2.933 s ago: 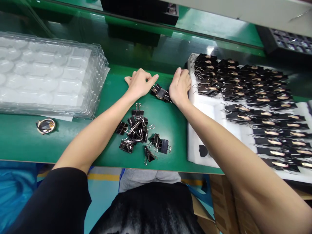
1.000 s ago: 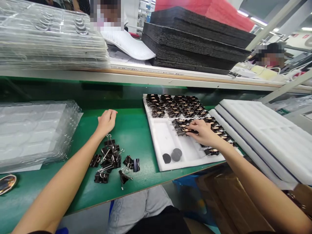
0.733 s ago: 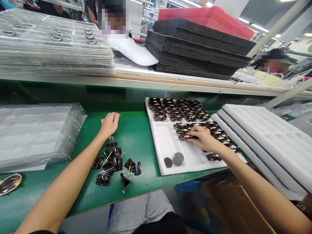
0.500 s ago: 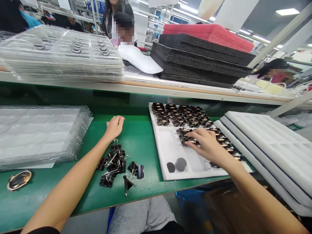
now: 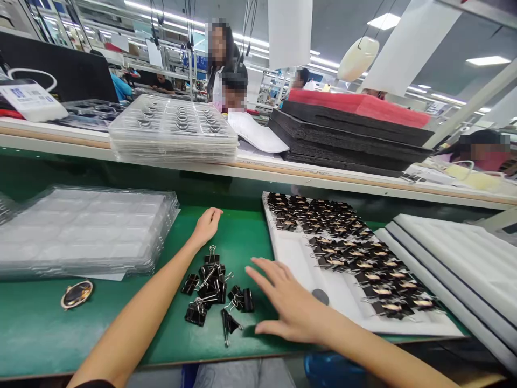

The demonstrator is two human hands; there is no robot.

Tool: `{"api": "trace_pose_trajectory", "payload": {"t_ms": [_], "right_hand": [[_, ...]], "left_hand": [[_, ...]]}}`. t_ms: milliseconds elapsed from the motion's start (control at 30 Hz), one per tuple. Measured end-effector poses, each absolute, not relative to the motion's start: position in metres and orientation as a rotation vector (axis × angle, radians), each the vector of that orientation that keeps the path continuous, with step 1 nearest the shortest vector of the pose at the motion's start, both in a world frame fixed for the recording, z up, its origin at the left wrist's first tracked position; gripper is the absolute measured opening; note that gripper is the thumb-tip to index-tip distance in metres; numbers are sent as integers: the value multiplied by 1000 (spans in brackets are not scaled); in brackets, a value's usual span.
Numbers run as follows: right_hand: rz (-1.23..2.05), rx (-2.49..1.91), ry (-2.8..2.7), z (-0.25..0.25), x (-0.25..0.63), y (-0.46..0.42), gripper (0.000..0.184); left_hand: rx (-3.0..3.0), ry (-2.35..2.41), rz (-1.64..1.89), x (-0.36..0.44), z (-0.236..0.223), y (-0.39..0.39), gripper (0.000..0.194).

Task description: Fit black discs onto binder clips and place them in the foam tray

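Note:
My right hand [image 5: 288, 304] is open with fingers spread and nothing in them, just right of a loose pile of black binder clips [image 5: 212, 283] on the green table. Behind that pile, my left hand [image 5: 207, 226] rests with its fingers curled together; what they hold, if anything, is hidden. To the right lies a white foam tray [image 5: 293, 253]. Rows of binder clips [image 5: 323, 213], gripping small pale-edged pieces, fill its far and right compartments. A dark grey disc [image 5: 321, 296] shows in the near left compartment, partly behind my right hand.
An oval gold-rimmed piece [image 5: 76, 295] lies at left, before stacked clear plastic trays [image 5: 81, 231]. White foam trays [image 5: 456, 242] are stacked at right. The raised shelf [image 5: 266, 171] carries clear trays [image 5: 173, 129] and black foam sheets [image 5: 343, 134]. People are beyond.
My right hand has left the clips in the foam tray, moved left toward the loose pile, and spread its fingers. My left hand stays curled behind the pile. The camera view has shifted.

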State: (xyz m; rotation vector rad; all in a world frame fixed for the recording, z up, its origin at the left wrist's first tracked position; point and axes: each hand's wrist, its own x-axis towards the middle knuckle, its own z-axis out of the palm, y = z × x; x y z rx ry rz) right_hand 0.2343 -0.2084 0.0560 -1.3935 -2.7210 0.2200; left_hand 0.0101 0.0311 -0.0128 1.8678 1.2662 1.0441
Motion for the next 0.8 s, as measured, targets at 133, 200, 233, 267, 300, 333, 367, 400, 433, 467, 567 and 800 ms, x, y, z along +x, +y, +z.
{"api": "trace_pose_trajectory", "payload": {"t_ms": [133,200,233,267,300,333,367,400,433,467,567,800], "right_hand": [[161,-1735,-2515,71,293,-233,43],[233,-1786,-2509,67,315,-244,24],[289,-1782,-2514,63,322,-247,20],[347,-1771,-2512,59,328,-249,18],[400,-1765,-2501,55,331,-249,17],[448,-1764,-2485,52,334,-248,16],[497,-1765,-2467,49,336,-246,15],[548,-1763,-2450,47,337,-244,14],[602,-1758,-2432,45,339,-241,14],[654,-1746,-2416,44,342,-239,15],[746,-1680,-2385,43,350,-233,20],[308,-1328,-2300,33,357,-223,16]], "left_hand": [[1894,1273,1020,12,-12,28,36],[1914,1267,1014,12,-10,26,36],[1932,1254,1019,13,-8,25,35],[1956,1233,1029,13,-6,23,36],[1986,1208,1042,13,-3,21,36],[2024,1183,1056,12,0,18,36],[2068,1159,1071,11,5,15,36],[2118,1133,1086,9,10,11,36],[2175,1108,1101,6,15,6,36],[2238,1083,1117,2,20,-1,35],[2441,1014,1178,-23,27,-28,27],[2749,1611,1557,-139,-6,-124,8]]}}
